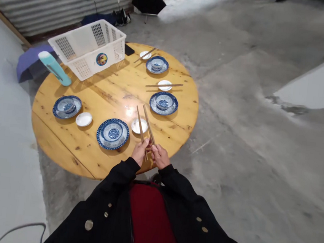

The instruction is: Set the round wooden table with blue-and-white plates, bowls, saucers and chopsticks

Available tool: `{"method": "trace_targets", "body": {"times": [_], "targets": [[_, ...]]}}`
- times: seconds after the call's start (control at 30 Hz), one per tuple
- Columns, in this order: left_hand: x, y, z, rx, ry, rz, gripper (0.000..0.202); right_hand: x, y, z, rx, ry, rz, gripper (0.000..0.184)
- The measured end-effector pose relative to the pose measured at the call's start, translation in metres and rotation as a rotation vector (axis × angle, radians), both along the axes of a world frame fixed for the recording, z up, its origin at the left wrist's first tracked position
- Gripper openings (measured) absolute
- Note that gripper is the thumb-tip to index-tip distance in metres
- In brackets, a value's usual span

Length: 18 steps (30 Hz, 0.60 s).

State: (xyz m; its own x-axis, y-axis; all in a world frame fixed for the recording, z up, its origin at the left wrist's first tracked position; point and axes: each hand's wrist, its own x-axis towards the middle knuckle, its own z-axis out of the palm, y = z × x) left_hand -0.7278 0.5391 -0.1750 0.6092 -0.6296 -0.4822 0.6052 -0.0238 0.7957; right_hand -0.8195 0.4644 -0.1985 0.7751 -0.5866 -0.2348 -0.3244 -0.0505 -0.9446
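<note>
My left hand point(140, 152) is closed on wooden chopsticks point(139, 121) at the table's near edge. Close beside it, my right hand point(160, 156) is closed on more chopsticks point(148, 122), their tips pointing away from me. How many sticks each hand holds I cannot tell. Just beyond the hands, a small white dish point(135, 126) lies partly behind the sticks. Left of it sits a blue-patterned plate point(101, 140) with a bowl point(113, 132) on it.
The round wooden table point(101, 94) also carries a white plastic basket point(87, 62), a turquoise-and-white object point(54, 68), further plate-and-bowl settings point(163, 103) and a white dish point(84, 119). Chopsticks point(171, 85) rest across another dish point(164, 88). An open umbrella point(148, 2) stands on the concrete floor.
</note>
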Motion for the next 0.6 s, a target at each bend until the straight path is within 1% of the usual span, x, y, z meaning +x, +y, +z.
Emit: {"method": "trace_targets", "body": {"times": [0.07, 0.13, 0.23, 0.3, 0.47, 0.6], "targets": [[-0.016, -0.019, 0.006, -0.073, 0.055, -0.078, 0.053, -0.017, -0.009, 0.007, -0.056, -0.027, -0.023, 0.036], [-0.033, -0.038, 0.012, -0.133, 0.092, -0.140, 0.054, -0.034, -0.021, 0.013, -0.147, -0.010, -0.043, 0.037], [-0.059, -0.065, 0.018, -0.173, 0.078, -0.183, 0.055, -0.060, -0.042, 0.022, -0.224, 0.036, -0.056, 0.036], [-0.076, -0.082, 0.022, -0.176, 0.048, -0.221, 0.057, -0.077, -0.056, 0.028, -0.201, 0.036, -0.075, 0.038], [-0.113, -0.119, 0.030, -0.142, 0.041, -0.355, 0.058, -0.117, -0.090, 0.039, -0.047, -0.065, -0.137, 0.044], [-0.133, -0.142, 0.030, -0.153, 0.016, -0.371, 0.057, -0.136, -0.110, 0.041, 0.056, -0.136, -0.164, 0.045]]}}
